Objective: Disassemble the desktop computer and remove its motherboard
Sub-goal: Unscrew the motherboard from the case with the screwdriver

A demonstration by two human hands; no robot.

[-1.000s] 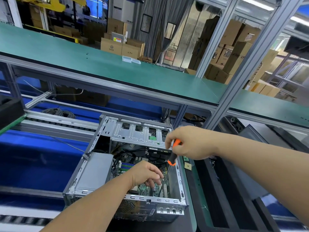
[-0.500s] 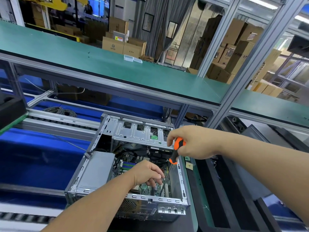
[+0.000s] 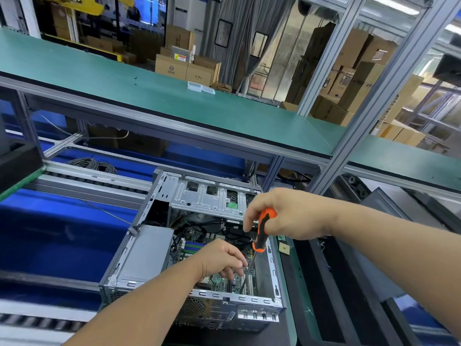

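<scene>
**Screwdriver down in the open case**

The right hand (image 3: 287, 216) grips an orange-and-black screwdriver (image 3: 262, 233), its shaft angled down onto the motherboard (image 3: 219, 280) inside the open computer case (image 3: 149, 255) on the table (image 3: 290, 308). The left hand (image 3: 219, 258) reaches in beside the shaft, its fingers (image 3: 237, 267) curled at the board; whether they hold anything is unclear.

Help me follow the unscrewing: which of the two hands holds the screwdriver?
The right hand grips the orange-and-black screwdriver above the open computer case; the left hand reaches inside over the motherboard, fingertips near the shaft.

Both forearms and hands bare, no sleeves.
</scene>
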